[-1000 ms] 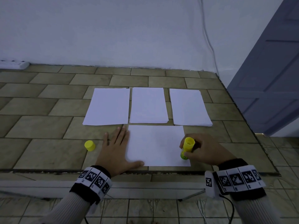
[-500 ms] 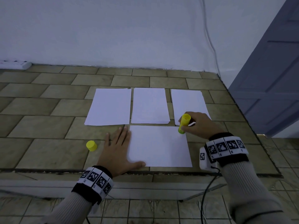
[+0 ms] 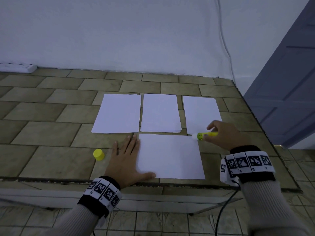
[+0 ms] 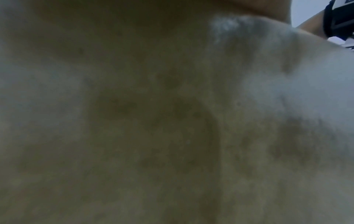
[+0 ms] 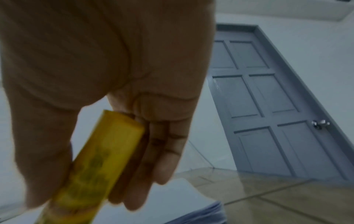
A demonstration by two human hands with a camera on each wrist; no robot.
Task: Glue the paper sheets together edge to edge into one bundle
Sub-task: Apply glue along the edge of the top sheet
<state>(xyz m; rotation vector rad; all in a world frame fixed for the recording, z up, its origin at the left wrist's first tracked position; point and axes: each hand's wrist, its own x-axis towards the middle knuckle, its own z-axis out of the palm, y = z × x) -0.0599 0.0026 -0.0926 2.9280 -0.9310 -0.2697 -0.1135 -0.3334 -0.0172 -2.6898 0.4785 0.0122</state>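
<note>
Since a second earlier the right hand (image 3: 221, 134) had carried the glue stick (image 3: 205, 134) from the near right corner of the near sheet (image 3: 169, 156) to its far right corner, tipping it flat, fingers curled round it. The left hand (image 3: 126, 159) lay flat, fingers straight, pinning the left edge. A stray tip could have smeared the right-hand stack (image 3: 201, 113), or dragged the sheet askew.
</note>
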